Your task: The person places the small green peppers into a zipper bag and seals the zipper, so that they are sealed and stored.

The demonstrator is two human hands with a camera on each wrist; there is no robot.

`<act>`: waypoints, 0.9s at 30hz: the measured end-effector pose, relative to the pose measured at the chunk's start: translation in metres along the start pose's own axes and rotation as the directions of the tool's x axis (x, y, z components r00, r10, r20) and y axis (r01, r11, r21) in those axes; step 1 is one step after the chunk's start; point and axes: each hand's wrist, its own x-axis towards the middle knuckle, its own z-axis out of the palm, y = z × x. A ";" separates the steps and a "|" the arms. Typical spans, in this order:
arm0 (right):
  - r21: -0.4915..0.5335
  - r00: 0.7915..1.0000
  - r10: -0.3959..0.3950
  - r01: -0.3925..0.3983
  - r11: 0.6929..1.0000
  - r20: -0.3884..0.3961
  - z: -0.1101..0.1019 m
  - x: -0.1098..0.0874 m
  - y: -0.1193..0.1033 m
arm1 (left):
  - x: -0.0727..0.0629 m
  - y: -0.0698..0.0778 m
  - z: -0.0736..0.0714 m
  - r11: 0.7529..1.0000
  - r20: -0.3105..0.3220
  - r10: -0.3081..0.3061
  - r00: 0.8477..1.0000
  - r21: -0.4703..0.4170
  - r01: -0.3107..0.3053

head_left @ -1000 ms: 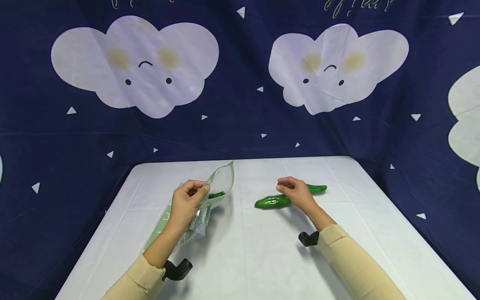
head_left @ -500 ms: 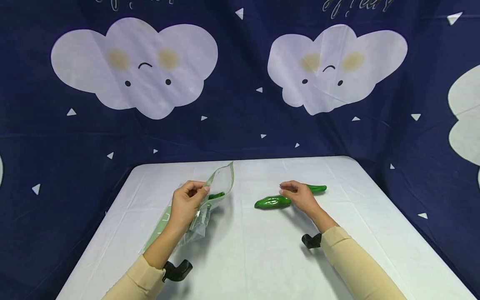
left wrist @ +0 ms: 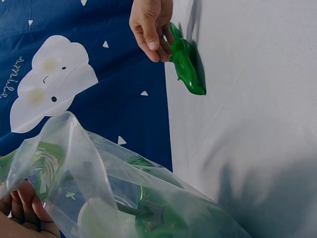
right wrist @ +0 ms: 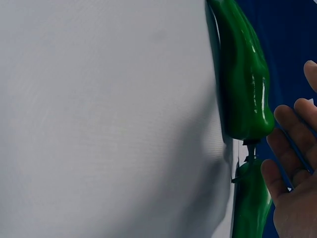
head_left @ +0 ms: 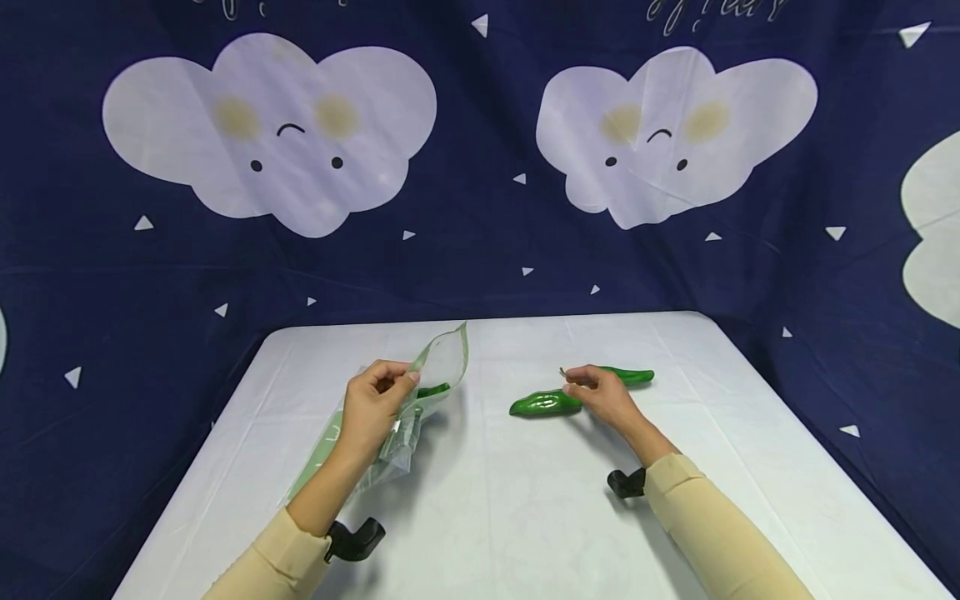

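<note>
Long, glossy green peppers [head_left: 545,404] lie toward the white table's [head_left: 510,517] far edge, beside the right hand's [head_left: 603,396] loosely bent, empty fingers. Left hand [head_left: 371,408] pinches the clear-and-green plastic bag [head_left: 401,446]; slackening could collapse its mouth.

My sleeves [head_left: 723,525] are cream, the wrist cameras [head_left: 356,542] black. On the left, the clear bag [head_left: 396,446] has pale green with white marks; on the right, the peppers [head_left: 545,404] gleam green. I see a white tabletop [head_left: 487,517], and far off, navy backdrop [head_left: 468,267] with white triangles [head_left: 481,26] and pale, yellow-cheeked clouds [head_left: 300,92].

Perhaps a studio, given the cloud-print backdrop [head_left: 480,225].
</note>
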 end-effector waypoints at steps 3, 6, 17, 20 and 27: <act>0.001 1.000 -0.005 0.005 1.000 0.001 0.000 0.000 0.002 | 0.001 -0.002 0.000 1.000 0.001 -0.002 1.000 0.001 0.002; 0.005 1.000 -0.021 0.021 1.000 -0.007 0.001 0.000 0.003 | 0.001 -0.003 0.000 1.000 0.000 -0.003 1.000 0.002 0.003; -0.023 1.000 -0.006 0.006 1.000 0.008 0.003 0.000 0.006 | 0.002 -0.003 0.000 1.000 0.007 -0.011 1.000 0.014 0.011; -0.027 1.000 0.002 -0.002 1.000 0.002 0.003 0.000 0.006 | 0.001 -0.002 -0.001 1.000 0.007 -0.012 1.000 0.016 0.012; -0.016 1.000 0.007 -0.007 1.000 0.007 0.002 -0.003 0.009 | 0.001 -0.003 -0.001 1.000 0.005 -0.011 1.000 0.000 0.011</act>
